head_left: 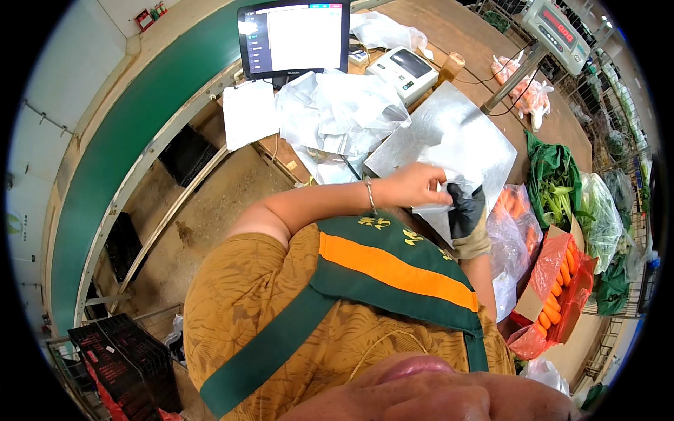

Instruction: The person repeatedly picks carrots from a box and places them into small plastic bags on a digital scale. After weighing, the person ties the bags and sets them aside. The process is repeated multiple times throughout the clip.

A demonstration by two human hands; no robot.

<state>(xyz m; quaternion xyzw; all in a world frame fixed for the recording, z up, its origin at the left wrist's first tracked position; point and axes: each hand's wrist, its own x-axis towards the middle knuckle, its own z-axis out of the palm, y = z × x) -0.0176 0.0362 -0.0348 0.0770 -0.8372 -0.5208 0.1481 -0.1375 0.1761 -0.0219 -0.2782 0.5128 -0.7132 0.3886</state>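
Note:
My left hand [415, 186], bare and with a bracelet at the wrist, reaches across my chest. Its curled fingers pinch the near edge of a thin white plastic bag [455, 160], blurred in part. Close to its right is my right hand [465, 214] in a dark glove with a tan cuff, up against the same bag. The glove's fingers are mostly hidden, so their grip does not show. Under the bag lies the metal platform [402, 152] of a weighing scale, whose lit display [557, 31] stands on a post at the far right.
Beyond the platform stand a monitor [295, 35], a label printer [406, 72] and a pile of plastic bags [344, 109]. On the right are an open box of carrots [551, 302], bagged carrots [516, 217] and green vegetables [558, 193]. Black crates [126, 365] stack at lower left.

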